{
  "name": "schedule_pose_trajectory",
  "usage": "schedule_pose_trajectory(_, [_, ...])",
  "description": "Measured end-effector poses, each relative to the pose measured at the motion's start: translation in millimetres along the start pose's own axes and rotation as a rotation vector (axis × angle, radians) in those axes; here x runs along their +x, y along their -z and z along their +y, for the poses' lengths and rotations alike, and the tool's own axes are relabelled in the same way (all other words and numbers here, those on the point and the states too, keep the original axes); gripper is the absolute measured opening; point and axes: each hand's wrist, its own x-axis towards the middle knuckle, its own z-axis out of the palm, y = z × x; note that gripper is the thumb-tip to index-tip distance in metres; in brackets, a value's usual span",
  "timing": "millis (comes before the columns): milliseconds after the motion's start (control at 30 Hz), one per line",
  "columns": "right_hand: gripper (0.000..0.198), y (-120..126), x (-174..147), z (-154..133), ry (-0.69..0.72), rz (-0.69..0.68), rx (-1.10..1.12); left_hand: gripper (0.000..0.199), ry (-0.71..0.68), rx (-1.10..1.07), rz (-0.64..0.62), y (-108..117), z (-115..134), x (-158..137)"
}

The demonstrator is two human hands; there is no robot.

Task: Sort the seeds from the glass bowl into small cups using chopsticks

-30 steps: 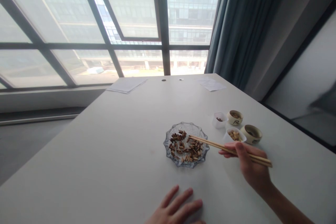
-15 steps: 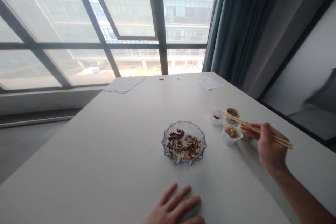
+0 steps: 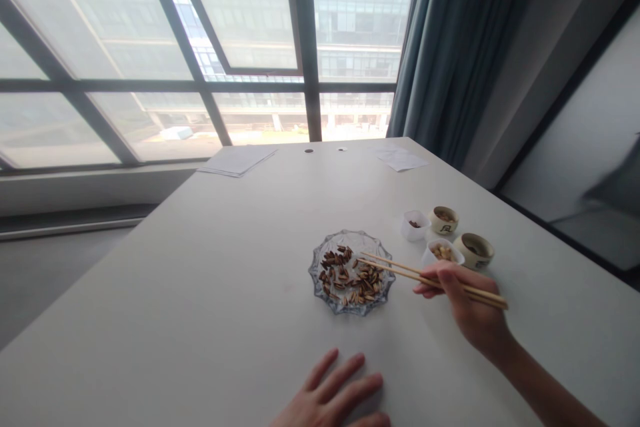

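My right hand (image 3: 467,303) is closed around a pair of wooden chopsticks (image 3: 407,271). Their tips, slightly apart, are over the right half of a scalloped clear glass plate (image 3: 320,283). Brown striped seeds (image 3: 367,283), which look like sunflower seeds, lie spread on that plate. I cannot tell whether the tips touch any of them. Near the table's front edge, my left hand (image 3: 335,390) rests flat with its fingers spread, holding nothing. Just beyond my right hand stands a white plastic cup (image 3: 430,255) of pale nut-like pieces, partly hidden by the fingers.
Behind that cup are another white cup (image 3: 415,230) with small dark bits, a cream cup (image 3: 444,221) with a dark character, and a second cream cup (image 3: 483,255). Paper sheets (image 3: 237,161) lie at the white table's (image 3: 225,267) far left, and another sheet (image 3: 403,159) far right.
My right hand has moved left and toward me with the chopsticks. Their tips have gone from above the far white cup to above the glass plate. My left hand has stayed put.
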Motion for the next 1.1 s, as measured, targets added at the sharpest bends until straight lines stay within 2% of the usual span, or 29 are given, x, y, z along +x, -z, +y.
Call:
schedule_pose_trajectory(100, [0.036, -5, -5, 4, -0.013, -0.108, 0.004, 0.050, 0.001, 0.003, 0.053, -17, 2, -6])
schedule_pose_trajectory(267, [0.036, -8, -6, 8, -0.069, -0.136, 0.013, 0.057, 0.003, -0.006, 0.056, -31, 4, -12])
schedule_pose_trajectory(600, [0.042, -12, -6, 7, -0.067, -0.088, 0.027, 0.056, 0.009, -0.028, 0.059, -28, 4, -11])
schedule_pose_trajectory(700, [0.043, -8, -3, 5, -0.029, -0.082, 0.005, 0.055, 0.008, -0.029, 0.054, -15, 3, -7])
schedule_pose_trajectory(767, [0.044, -2, -1, 3, -0.018, -0.071, -0.016, 0.054, 0.007, -0.027, -0.004, -2, 2, -2])
schedule_pose_trajectory(900, [0.044, 8, 3, 0, -0.063, -0.081, -0.036, 0.047, 0.010, -0.016, 0.017, 14, 0, 4])
schedule_pose_trajectory(1100, [0.041, 2, 2, 2, -0.076, -0.129, 0.001, 0.055, -0.007, -0.002, 0.001, 3, 1, 1])
